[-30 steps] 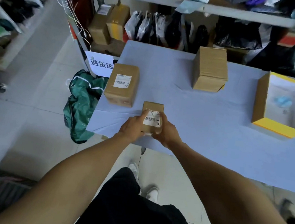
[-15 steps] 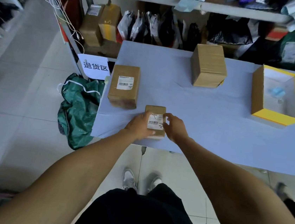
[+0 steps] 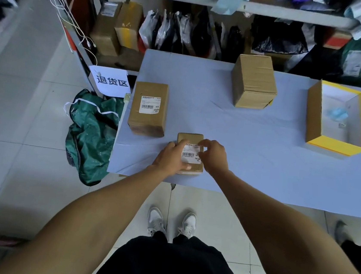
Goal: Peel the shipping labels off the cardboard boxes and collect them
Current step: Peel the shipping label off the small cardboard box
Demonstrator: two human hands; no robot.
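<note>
Standing at the near edge of the desk (image 3: 253, 145), you have both hands on the small box (image 3: 190, 138) straight ahead of you. Off the desk at 9 o'clock, a green bag (image 3: 89, 135) lies on the floor, with a white sign (image 3: 110, 81) above it. On the desk at 10 o'clock from the small box sits a longer box (image 3: 146, 119), its label (image 3: 150, 105) flat on top. Your left hand (image 3: 171, 157) grips the small box's left side, thumb curled onto its top. The small box's own label (image 3: 190, 153) sits on its top face between your hands. Your right hand (image 3: 212, 156) has its fingertips curled and pinching at that label's right edge; whether the edge has lifted, you cannot tell. At 1 o'clock, well apart, a plain box (image 3: 254, 82) stands closed. At 2 o'clock an open yellow-rimmed box (image 3: 312, 116) holds something pale blue.
</note>
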